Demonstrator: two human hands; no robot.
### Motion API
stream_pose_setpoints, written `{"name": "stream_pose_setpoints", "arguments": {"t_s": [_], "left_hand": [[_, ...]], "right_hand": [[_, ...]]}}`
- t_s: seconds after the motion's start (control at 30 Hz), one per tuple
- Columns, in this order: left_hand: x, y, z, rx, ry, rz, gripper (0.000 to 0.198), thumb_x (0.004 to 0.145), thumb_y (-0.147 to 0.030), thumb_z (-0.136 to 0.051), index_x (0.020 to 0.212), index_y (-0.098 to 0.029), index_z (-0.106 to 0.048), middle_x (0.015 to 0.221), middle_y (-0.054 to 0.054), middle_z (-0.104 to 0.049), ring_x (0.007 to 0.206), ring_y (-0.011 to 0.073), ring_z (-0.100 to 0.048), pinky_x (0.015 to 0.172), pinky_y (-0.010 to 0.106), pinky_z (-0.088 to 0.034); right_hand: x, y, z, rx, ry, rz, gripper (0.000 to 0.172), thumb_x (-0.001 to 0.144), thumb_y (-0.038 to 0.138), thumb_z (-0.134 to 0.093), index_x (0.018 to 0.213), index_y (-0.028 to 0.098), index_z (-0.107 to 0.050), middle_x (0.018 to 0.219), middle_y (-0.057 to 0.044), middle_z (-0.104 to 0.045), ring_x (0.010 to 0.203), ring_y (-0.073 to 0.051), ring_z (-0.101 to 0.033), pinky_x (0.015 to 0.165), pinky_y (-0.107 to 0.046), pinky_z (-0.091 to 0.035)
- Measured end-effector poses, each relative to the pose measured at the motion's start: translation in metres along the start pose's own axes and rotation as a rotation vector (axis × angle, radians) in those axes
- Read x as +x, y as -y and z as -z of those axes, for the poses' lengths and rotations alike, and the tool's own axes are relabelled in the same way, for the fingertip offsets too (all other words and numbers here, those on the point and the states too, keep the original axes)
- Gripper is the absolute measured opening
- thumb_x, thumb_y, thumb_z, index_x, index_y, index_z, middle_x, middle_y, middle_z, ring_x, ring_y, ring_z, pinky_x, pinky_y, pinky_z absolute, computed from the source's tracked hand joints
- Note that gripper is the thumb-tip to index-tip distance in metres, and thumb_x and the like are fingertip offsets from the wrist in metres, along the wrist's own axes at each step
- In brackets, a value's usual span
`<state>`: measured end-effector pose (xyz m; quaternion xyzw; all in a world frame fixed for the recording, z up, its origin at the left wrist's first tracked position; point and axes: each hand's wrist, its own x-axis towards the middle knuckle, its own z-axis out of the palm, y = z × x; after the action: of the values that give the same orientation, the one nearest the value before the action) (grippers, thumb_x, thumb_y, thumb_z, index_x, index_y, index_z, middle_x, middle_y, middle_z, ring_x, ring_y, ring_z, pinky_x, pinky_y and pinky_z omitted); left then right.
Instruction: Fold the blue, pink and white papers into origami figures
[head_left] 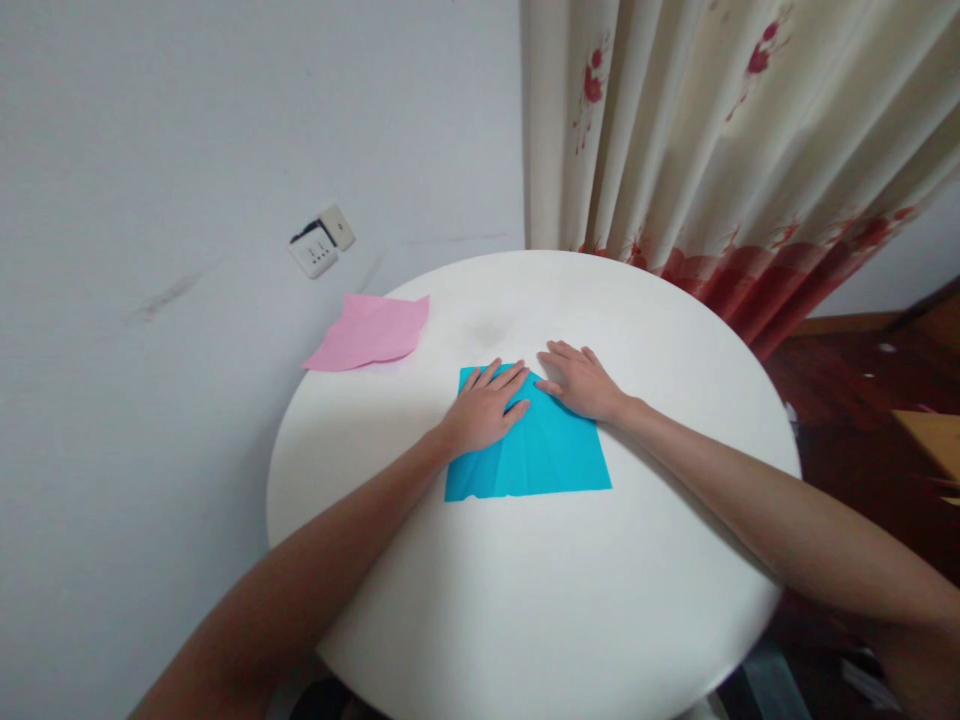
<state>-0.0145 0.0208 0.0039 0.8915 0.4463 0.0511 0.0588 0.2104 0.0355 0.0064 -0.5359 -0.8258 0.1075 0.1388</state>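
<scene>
A blue sheet of paper (536, 455) with several creases lies on the round white table (510, 600). Its near edge is a little ragged toward the left. My left hand (486, 408) rests flat on the sheet's upper left part, fingers spread and pointing away from me. Over the upper right corner lies my right hand (577, 382), its fingers stretched out to the left and partly past the sheet's far edge. Both hands hide parts of the paper beneath them. Neither hand grips anything.
A wrinkled pink sheet of paper (371, 335) lies at the table's far left edge, slightly overhanging it. Behind stand a white wall with a socket (315, 250) and a cream and red curtain (675, 150). Dark floor shows at the right.
</scene>
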Motion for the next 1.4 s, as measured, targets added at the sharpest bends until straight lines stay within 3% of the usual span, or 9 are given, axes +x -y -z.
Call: {"name": "stream_pose_setpoints", "arguments": {"t_s": [0.37, 0.73, 1.4], "left_hand": [[0.0001, -0.0014, 0.0013, 0.004, -0.01, 0.009, 0.062, 0.103, -0.052, -0.032, 0.159, -0.025, -0.027, 0.165, 0.004, -0.026, 0.154, 0.0343, -0.016, 0.122, 0.059, -0.02], [0.0008, -0.0023, 0.0006, -0.005, -0.035, 0.045, 0.067, 0.103, -0.052, -0.034, 0.158, -0.014, -0.028, 0.165, 0.012, -0.026, 0.153, 0.0298, -0.02, 0.123, 0.053, -0.019], [-0.0005, -0.0008, 0.0031, -0.041, -0.055, -0.006, 0.06, 0.102, -0.052, -0.037, 0.155, -0.022, -0.035, 0.161, 0.007, -0.036, 0.152, 0.0332, -0.022, 0.122, 0.055, -0.023]], "right_hand": [[0.0011, -0.001, 0.0002, -0.001, -0.017, 0.014, 0.048, 0.1, 0.038, -0.049, 0.144, 0.017, -0.051, 0.159, -0.017, -0.039, 0.15, -0.032, -0.031, 0.118, -0.062, -0.025], [0.0008, -0.0018, 0.0011, 0.006, -0.023, 0.024, 0.046, 0.1, 0.037, -0.05, 0.141, 0.018, -0.053, 0.158, -0.017, -0.04, 0.149, -0.032, -0.032, 0.118, -0.062, -0.025], [0.0015, -0.0031, 0.0, -0.001, -0.02, 0.03, 0.044, 0.1, 0.038, -0.05, 0.14, 0.018, -0.055, 0.158, -0.017, -0.04, 0.149, -0.031, -0.032, 0.118, -0.061, -0.025]]}}
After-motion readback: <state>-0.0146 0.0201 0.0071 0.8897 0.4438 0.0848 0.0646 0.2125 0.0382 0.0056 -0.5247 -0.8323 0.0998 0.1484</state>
